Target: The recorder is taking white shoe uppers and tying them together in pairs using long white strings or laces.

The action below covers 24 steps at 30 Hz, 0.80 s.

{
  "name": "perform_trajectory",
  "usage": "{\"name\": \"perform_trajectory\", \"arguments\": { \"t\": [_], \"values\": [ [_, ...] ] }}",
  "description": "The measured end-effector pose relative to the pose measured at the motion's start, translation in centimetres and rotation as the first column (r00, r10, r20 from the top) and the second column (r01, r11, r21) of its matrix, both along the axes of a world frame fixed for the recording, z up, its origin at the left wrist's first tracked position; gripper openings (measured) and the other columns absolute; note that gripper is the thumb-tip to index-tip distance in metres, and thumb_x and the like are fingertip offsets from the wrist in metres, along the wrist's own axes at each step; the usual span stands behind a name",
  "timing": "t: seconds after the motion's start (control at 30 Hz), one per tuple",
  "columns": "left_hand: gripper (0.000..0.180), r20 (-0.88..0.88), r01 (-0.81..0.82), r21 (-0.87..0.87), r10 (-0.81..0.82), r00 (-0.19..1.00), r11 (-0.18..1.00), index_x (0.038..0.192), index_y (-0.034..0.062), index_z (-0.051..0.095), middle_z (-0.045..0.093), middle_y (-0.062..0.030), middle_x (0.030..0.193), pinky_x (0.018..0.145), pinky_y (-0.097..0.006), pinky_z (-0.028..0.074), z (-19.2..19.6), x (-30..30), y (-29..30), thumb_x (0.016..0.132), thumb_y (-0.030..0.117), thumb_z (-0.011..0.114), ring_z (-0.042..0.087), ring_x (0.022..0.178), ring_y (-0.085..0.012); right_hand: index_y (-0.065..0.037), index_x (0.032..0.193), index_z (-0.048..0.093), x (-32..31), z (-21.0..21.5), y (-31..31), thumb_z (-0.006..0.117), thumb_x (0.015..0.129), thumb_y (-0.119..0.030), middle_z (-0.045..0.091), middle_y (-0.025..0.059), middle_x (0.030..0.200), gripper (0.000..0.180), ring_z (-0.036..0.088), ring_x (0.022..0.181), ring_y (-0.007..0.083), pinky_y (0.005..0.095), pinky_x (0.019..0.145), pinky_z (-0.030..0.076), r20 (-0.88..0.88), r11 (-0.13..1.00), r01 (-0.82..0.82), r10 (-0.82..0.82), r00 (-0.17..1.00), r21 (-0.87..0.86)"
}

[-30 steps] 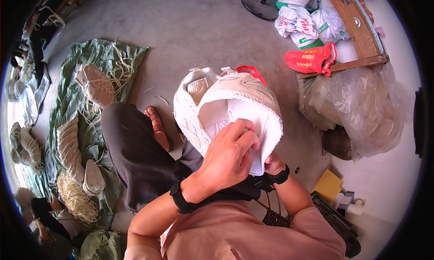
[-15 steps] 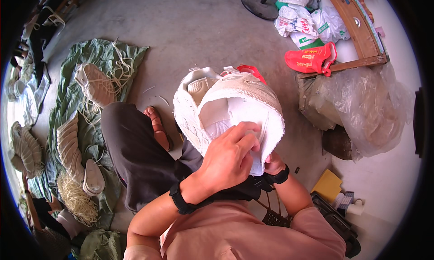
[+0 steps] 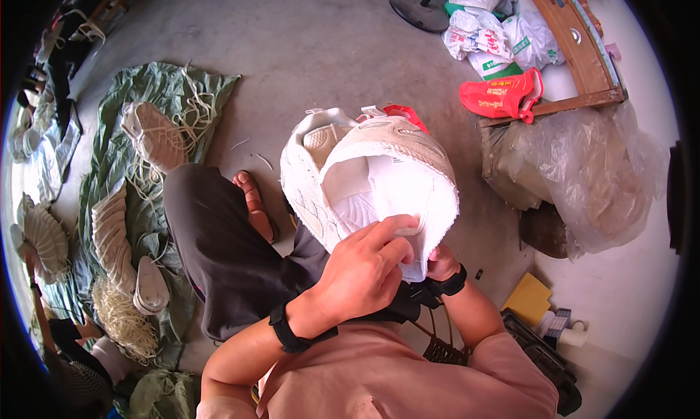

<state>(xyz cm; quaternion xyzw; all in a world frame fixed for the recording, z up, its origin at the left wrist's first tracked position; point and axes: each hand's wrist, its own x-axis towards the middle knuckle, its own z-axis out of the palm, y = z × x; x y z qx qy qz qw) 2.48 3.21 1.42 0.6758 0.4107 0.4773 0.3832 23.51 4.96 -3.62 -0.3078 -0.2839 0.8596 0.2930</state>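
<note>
My half-curled left hand, grip unclear, touches lining inside the white shoe upper opening toward me; right hand pinches its near-right edge.

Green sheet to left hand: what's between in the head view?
In the head view, the leg in dark trousers lies between the green sheet and the left hand.

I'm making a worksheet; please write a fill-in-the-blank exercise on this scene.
1. The left hand touches the ____ lining of a shoe upper.
2. The crinkled green sheet lies on the person's ____ side.
3. The left wristband is coloured ____.

Missing words: white; left; black.
</note>
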Motion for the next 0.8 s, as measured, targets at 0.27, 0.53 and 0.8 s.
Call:
{"name": "perform_trajectory", "arguments": {
  "t": [0.27,0.53,0.8],
  "values": [
    [0.019,-0.069,0.041,-0.045,-0.044,0.997,0.998,0.078,0.0047,0.057,0.062,-0.0102,0.106,0.067,-0.037,0.052,0.2,-0.7,-1.1,0.064,-0.009,0.058,0.063,0.081,-0.0293,0.0,0.138,0.038,-0.1,0.5,-0.2,0.082,0.072,-0.039,0.056,0.009,0.124,0.089,0.058,0.112,0.0177,0.0315,0.095,0.048,0.026,0.999,-0.001,0.002,1.0,-0.05],
    [0.026,-0.252,0.101,-0.092,-0.121,0.96,0.991,0.087,0.005,0.057,0.059,-0.0131,0.122,0.068,-0.037,0.053,-0.5,-0.8,-2.1,0.064,-0.008,0.059,0.065,0.083,-0.0301,0.001,0.138,0.038,0.3,0.1,-0.2,0.083,0.071,-0.038,0.056,0.0093,0.124,0.089,0.06,0.107,0.0174,0.0313,0.091,0.05,0.017,0.997,-0.024,0.025,1.0,-0.07],
    [0.025,-0.238,-0.099,-0.046,0.086,0.968,0.994,0.086,0.0048,0.057,0.059,-0.0113,0.114,0.066,-0.037,0.053,0.3,-0.4,-1.7,0.065,-0.007,0.061,0.064,0.079,-0.0305,0.001,0.138,0.038,-0.3,0.5,-0.3,0.084,0.07,-0.035,0.057,0.0101,0.124,0.09,0.06,0.108,0.018,0.0311,0.092,0.05,0.054,0.997,0.069,-0.067,0.996,-0.036]
  ]
}}
